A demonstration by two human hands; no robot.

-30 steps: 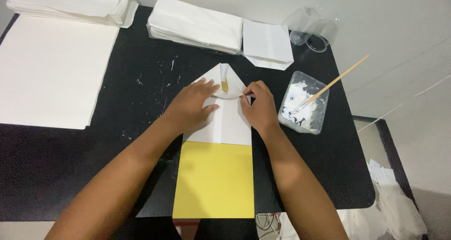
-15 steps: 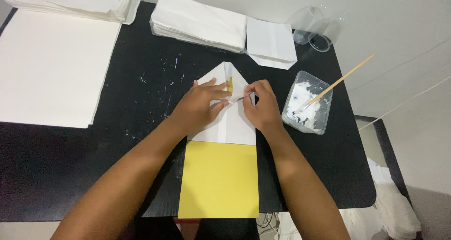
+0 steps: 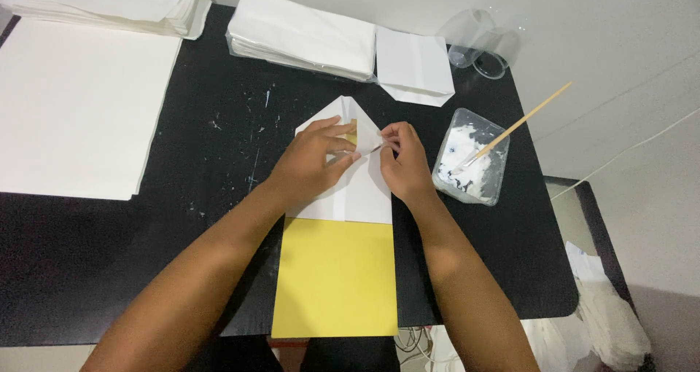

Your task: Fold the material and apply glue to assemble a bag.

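Two hands meet over a folded white paper [image 3: 357,193] that lies on a yellow sheet [image 3: 335,277] near the middle of the black table [image 3: 219,124]. The left hand [image 3: 310,161] lies palm down on the paper's left half, its fingers loosely curled rather than spread, the thumb and forefinger reaching to the flap by the pointed top, where a small patch of yellow shows through. The right hand [image 3: 405,161] rests on the paper's right edge with its fingers drawn together, thumb and fingertips pinching a small bit of the flap just beside the left fingertips; what exactly sits between them is too small to tell. Right of that hand, near it but apart, stands a clear tub [image 3: 470,157] of white paste with a wooden stick [image 3: 521,120] leaning in it. Behind the paper lie a stack of white bags [image 3: 302,37] and one folded bag [image 3: 412,62]. Large white sheets [image 3: 73,102] cover the table's left part.
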